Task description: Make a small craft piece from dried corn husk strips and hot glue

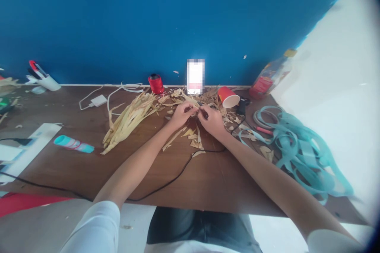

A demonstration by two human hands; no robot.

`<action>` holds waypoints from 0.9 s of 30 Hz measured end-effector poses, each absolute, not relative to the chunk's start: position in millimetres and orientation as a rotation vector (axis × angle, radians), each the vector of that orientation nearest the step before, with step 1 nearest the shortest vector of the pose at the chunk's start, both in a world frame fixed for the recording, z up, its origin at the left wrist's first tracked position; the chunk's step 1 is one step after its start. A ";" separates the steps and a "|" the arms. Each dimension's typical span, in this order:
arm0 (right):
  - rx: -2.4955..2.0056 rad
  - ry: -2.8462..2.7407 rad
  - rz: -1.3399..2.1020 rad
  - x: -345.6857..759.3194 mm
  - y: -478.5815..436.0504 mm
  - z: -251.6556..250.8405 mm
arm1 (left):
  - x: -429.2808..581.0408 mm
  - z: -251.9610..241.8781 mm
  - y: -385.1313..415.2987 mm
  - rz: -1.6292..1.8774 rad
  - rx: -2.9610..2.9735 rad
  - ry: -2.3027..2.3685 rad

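Observation:
My left hand (183,114) and my right hand (211,120) meet over the middle of the table, fingers pinched close together. Between the fingertips is a small piece of pale dried husk, partly hidden by the fingers. Torn husk scraps (194,142) lie under and around both hands. To the left of my left hand rests a bundle of long dried corn husks (130,120). A red paper cup (228,97) lies on its side just beyond my right hand, with a black glue gun (243,105) beside it.
A lit phone (195,77) leans on the blue wall. A red ribbon spool (156,84) stands behind the husks. Turquoise ribbon (299,146) is heaped at right near a tilted bottle (271,75). A black cable (166,184) crosses the table towards a power strip (32,148).

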State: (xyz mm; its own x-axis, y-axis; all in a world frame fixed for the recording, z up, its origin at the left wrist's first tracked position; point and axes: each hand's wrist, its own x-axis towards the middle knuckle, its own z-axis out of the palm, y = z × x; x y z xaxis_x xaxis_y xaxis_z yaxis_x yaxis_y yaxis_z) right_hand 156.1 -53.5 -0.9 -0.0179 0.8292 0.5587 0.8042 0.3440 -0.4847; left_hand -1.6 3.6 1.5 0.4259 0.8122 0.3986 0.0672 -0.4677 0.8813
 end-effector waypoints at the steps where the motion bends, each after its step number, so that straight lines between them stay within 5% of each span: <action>1: -1.460 -1.798 0.026 156.0 -53.6 -1.0 | -1.6 1.5 3.6 1.109 1.840 0.753; 27: -1.468 -1.836 -0.037 155.1 -56.7 0.9 | -2.0 1.2 3.1 1.118 1.799 0.713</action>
